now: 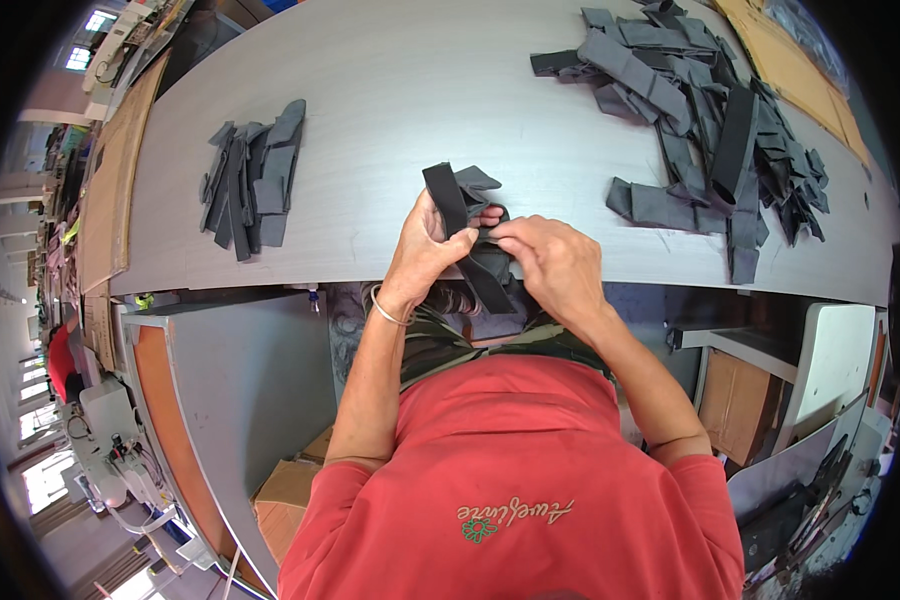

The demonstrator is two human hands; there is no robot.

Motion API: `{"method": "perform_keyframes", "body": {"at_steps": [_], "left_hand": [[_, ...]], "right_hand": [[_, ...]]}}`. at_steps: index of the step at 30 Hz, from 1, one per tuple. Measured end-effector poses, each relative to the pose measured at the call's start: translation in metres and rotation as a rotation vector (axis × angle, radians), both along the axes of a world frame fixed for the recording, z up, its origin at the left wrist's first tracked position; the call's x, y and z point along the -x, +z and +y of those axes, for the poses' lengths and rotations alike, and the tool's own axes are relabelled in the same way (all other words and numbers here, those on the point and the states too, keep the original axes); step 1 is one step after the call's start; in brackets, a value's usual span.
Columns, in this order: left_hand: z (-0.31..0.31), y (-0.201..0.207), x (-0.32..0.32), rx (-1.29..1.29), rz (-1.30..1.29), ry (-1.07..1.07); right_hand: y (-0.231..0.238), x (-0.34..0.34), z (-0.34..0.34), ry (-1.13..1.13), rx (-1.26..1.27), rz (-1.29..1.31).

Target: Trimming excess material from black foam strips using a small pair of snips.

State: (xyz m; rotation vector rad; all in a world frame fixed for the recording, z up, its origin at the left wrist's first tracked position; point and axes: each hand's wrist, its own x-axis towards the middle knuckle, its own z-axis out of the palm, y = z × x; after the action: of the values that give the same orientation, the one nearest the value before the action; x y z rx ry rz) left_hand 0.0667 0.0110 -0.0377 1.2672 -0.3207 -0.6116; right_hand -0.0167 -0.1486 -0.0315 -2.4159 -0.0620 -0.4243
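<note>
Over the near edge of the table, my left hand (420,252) is closed round a dark grey and black fabric strip (447,198), its thumb pressed on the cloth. The strip is folded, with a long black band slanting across it and looser grey ends behind. My right hand (558,262) comes in from the right, thumb and forefinger pinching part of the same strip. The fingers hide what exactly lies in that pinch. To the left is a small stack of similar strips (270,185); a larger tangled heap of them (635,75) spreads at the right.
The grey tabletop (390,90) curves out ahead of me. Brown cardboard (120,190) lines its left edge, and another cardboard sheet (795,70) lies at the far right. Below stand a grey cabinet (240,390) and a cardboard box (738,405). Machines stand further left.
</note>
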Motion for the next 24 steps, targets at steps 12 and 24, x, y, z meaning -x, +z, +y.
{"method": "perform_keyframes", "body": {"at_steps": [12,24], "left_hand": [[0.000,0.000,0.002,0.010,-0.009,0.021],[0.003,0.009,0.014,0.044,-0.039,0.063]], "right_hand": [[-0.001,0.005,-0.011,0.081,-0.243,0.261],[-0.001,0.010,-0.005,0.075,-0.256,0.332]]}}
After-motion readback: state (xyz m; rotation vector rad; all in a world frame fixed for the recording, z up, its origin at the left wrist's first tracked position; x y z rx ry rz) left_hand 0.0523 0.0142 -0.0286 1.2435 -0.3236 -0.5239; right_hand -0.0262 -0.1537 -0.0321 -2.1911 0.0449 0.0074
